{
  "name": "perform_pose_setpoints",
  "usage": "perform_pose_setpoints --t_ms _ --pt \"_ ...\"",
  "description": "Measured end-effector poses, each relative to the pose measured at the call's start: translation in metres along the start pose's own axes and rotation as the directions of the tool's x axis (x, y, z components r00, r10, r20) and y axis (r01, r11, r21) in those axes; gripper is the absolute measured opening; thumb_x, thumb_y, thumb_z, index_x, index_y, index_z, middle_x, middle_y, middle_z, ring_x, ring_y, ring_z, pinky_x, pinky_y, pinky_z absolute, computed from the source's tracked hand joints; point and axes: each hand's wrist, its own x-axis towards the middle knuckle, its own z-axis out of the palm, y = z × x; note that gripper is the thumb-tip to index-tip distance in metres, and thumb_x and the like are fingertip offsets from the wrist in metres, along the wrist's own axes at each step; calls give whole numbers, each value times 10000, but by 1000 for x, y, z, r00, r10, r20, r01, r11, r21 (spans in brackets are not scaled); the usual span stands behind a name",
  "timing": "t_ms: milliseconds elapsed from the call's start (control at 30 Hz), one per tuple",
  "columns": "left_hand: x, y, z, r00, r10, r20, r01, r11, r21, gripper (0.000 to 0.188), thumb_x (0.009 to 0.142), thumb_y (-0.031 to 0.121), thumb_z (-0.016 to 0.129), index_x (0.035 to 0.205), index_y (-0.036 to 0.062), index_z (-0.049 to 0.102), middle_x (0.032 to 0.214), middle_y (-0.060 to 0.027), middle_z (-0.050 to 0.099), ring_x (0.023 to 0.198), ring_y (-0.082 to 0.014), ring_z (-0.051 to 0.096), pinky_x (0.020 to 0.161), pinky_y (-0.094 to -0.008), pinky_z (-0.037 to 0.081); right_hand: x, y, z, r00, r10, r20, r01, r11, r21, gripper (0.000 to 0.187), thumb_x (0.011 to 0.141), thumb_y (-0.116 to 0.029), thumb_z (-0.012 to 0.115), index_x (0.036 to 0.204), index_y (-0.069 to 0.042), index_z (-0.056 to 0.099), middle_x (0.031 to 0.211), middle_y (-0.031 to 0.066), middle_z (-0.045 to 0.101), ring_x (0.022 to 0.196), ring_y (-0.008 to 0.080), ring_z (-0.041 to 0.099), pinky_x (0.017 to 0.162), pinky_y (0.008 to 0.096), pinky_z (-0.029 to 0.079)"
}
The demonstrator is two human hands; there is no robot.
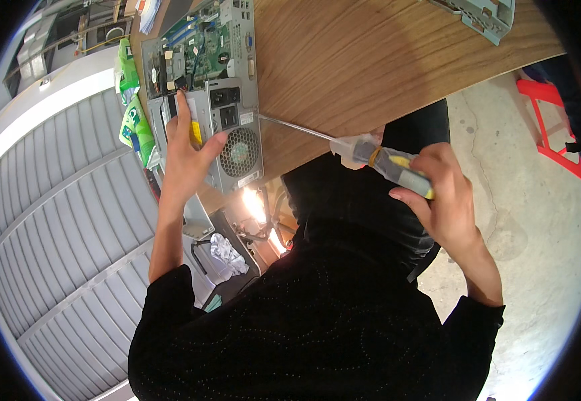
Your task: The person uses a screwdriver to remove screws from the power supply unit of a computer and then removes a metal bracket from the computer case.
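An opened desktop computer case (pixel 249 40) lies on the table at the upper left, its green circuit board (pixel 207 50) showing. At its near end sits a metal power supply (pixel 245 179) with a round fan grille and sockets. My left hand (pixel 187 150) rests on the power supply, index finger stretched forward and thumb spread toward the grille. My right hand (pixel 447 200) is closed round the yellow-and-grey handle of a long screwdriver (pixel 397 170). Clear plastic and an orange band wrap the handle's front. Its thin shaft points left, the tip at the case's rear panel beside the power supply.
The wooden table (pixel 350 60) ends in a slanting edge near my lap. A metal bracket-like part (pixel 487 20) lies at the far right. Green packets (pixel 136 127) are left of the case. A red stool frame (pixel 544 127) stands on the floor at right.
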Motion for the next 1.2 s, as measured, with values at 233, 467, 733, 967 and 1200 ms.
perform_pose_setpoints --t_ms 233,467,733,967,1200 --pt "3 -13 -5 993 116 18 -117 990 75 1080 798 531 722 1551 20 139 1210 -247 475 1097 -318 510 976 -380 417 -8 12 16 945 -299 -131 260 932 -251 484 693 110 749 1116 -58 585 1153 189 472 847 321 614 645 354 553" --pt "21 -43 -40 951 187 247 -163 980 -113 944 789 236 785 1548 96 241 1008 -132 525 866 -230 535 794 -311 480 1 7 -1 969 -247 -4 243 957 -159 443 705 73 735 1112 2 575 1030 203 541 793 315 629 618 360 551" --pt "23 -34 -42 961 114 253 -99 993 -71 946 729 149 819 1530 165 315 882 -82 490 753 -200 469 710 -308 454 28 -36 -8 914 404 13 -394 883 254 374 907 -239 684 1094 40 519 934 134 577 763 180 579 673 296 490" --pt "27 -40 -43 955 170 241 -178 984 12 903 759 227 801 1525 170 326 862 -87 482 723 -208 462 685 -326 446 15 -14 -2 972 -162 -172 154 986 -62 466 889 -174 691 1191 4 383 1077 183 471 852 220 517 733 332 474" --pt "27 -41 -39 954 232 191 -219 972 -85 965 688 180 845 1516 175 350 830 -75 456 675 -178 440 656 -312 445 -5 -11 5 930 -356 -93 311 897 -315 283 788 -96 760 1035 -58 627 1068 211 566 952 332 601 778 404 526"
